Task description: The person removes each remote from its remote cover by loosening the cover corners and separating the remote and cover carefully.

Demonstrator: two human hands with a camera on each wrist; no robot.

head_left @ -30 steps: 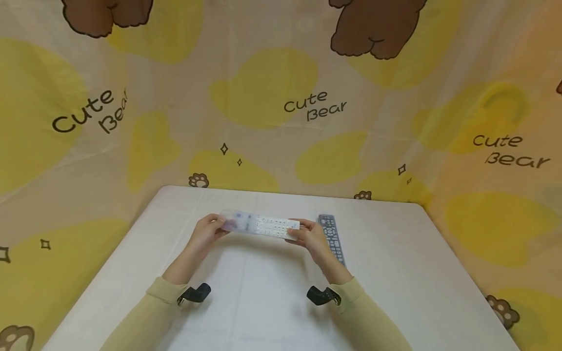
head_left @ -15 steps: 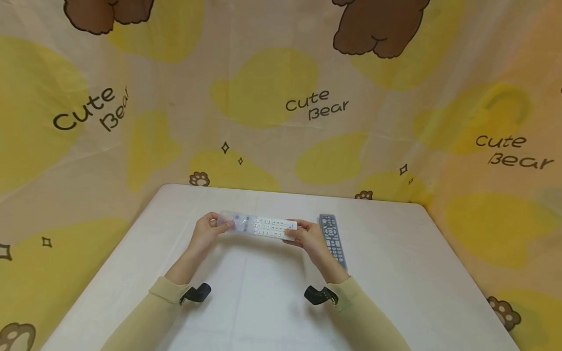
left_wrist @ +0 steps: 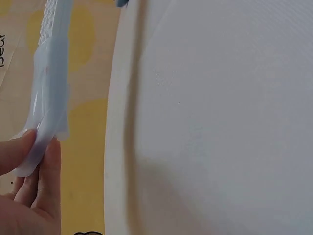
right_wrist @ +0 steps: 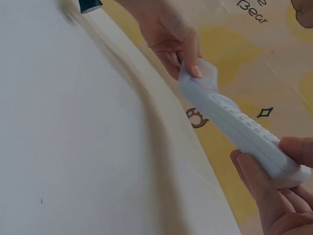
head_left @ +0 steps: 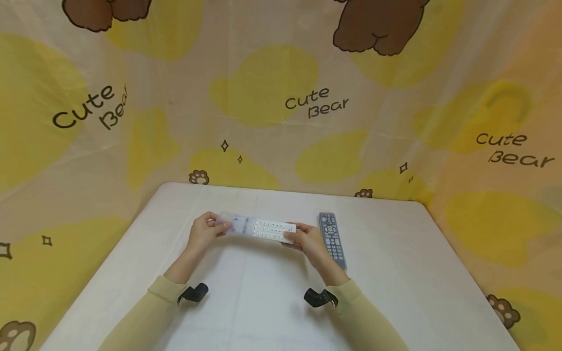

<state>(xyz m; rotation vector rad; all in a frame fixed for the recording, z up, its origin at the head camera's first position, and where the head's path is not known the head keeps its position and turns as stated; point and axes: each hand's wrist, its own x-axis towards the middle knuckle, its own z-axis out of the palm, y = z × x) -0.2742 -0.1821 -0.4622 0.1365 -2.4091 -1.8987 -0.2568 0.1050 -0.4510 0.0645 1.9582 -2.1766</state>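
Note:
A white remote control (head_left: 270, 230) is held sideways above the table. A translucent soft cover (head_left: 240, 224) encloses its left part, leaving the keys on the right part bare. My left hand (head_left: 203, 233) pinches the cover's far left end between thumb and fingers; in the left wrist view the film of the cover (left_wrist: 51, 83) bends at the thumb. My right hand (head_left: 311, 242) grips the bare right end, thumb on top and fingers beneath, as the right wrist view of the remote control (right_wrist: 244, 129) shows.
A second, dark grey remote (head_left: 332, 239) lies on the white table (head_left: 386, 273), just right of my right hand. Black wrist straps with camera mounts (head_left: 193, 293) hang at both cuffs. A patterned curtain (head_left: 263, 97) stands behind the table.
The left thumb has shifted inward over the cover's end. The remote and the right hand have moved slightly left, with more of the dark remote showing.

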